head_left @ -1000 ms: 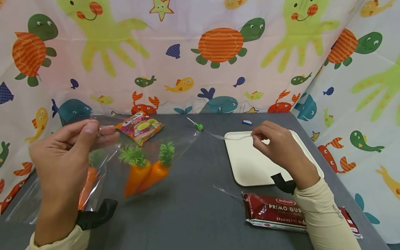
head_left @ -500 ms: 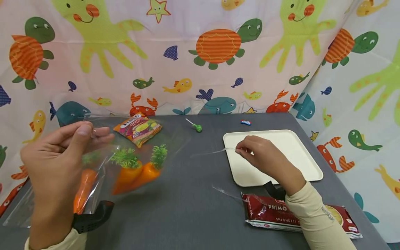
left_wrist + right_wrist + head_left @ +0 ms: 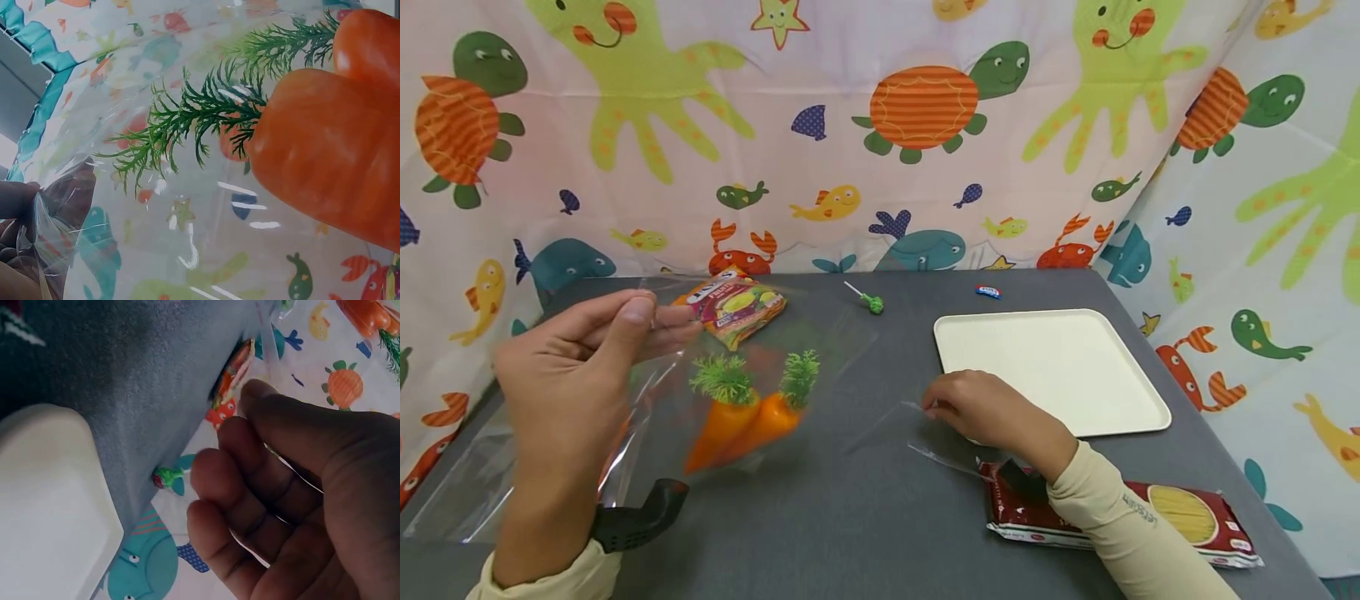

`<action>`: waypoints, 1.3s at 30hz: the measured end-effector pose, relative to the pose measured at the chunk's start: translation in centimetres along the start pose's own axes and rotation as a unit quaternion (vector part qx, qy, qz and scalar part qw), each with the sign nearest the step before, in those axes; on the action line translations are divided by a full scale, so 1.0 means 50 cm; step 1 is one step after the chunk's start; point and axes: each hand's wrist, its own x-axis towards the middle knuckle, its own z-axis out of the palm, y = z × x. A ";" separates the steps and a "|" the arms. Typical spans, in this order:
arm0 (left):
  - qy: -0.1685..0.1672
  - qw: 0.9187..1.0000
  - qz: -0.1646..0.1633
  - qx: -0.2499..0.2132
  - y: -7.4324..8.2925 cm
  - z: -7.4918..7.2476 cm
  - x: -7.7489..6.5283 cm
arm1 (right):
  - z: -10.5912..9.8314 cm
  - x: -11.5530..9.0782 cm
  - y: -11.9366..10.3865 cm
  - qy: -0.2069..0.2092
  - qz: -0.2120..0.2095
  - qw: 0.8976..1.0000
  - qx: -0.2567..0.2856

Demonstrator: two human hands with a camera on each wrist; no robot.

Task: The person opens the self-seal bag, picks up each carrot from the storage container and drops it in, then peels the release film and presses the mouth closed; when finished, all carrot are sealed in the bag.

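Note:
My left hand (image 3: 580,367) pinches the top edge of a clear plastic bag (image 3: 838,354), held up over the table's left half. Two orange carrots (image 3: 756,425) with feathery green tops hang inside it; the left wrist view shows their carrot tops (image 3: 200,112) close up through the film. My right hand (image 3: 992,408) pinches a thin clear plastic strip (image 3: 880,425) between thumb and index finger, low beside the tray's near left corner. In the right wrist view the strip (image 3: 269,350) trails past the thumb. Behind my left hand lies another clear bag (image 3: 460,508), its carrot mostly hidden.
A cream tray (image 3: 1052,367) stands at the right, with a red spaghetti pack (image 3: 1180,512) in front of it. Another clear strip (image 3: 947,462) lies by the pack. Farther back are a colourful candy packet (image 3: 741,312), a green lollipop (image 3: 872,303) and a small wrapped sweet (image 3: 988,292).
My right hand has moved left and down with the strip, off the tray toward the spaghetti pack's left end. My left hand dipped slightly left, then came back right, still holding the bag.

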 end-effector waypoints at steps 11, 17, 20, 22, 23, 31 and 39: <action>-0.028 1.000 0.004 0.005 -0.005 0.017 0.001 | -0.021 0.003 0.011 -0.024 0.024 0.999 0.040; -0.042 0.998 0.022 0.031 -0.013 0.025 0.003 | -0.049 0.001 0.012 0.021 0.035 0.999 0.020; -0.044 0.998 0.028 0.036 -0.017 0.029 0.004 | -0.056 0.002 0.009 0.034 0.045 0.998 0.017; -0.047 0.997 0.031 0.046 -0.018 0.031 0.004 | -0.057 0.004 0.006 0.043 0.046 0.998 0.027; -0.048 0.997 0.032 0.051 -0.018 0.032 0.004 | -0.055 0.005 0.004 0.048 0.047 0.997 0.037; -0.074 0.995 0.028 0.057 -0.018 0.044 -0.002 | -0.038 0.008 -0.006 0.105 -0.011 0.971 0.216; -0.096 0.993 0.032 0.054 -0.016 0.052 -0.005 | -0.027 0.031 -0.048 0.114 -0.033 0.913 0.391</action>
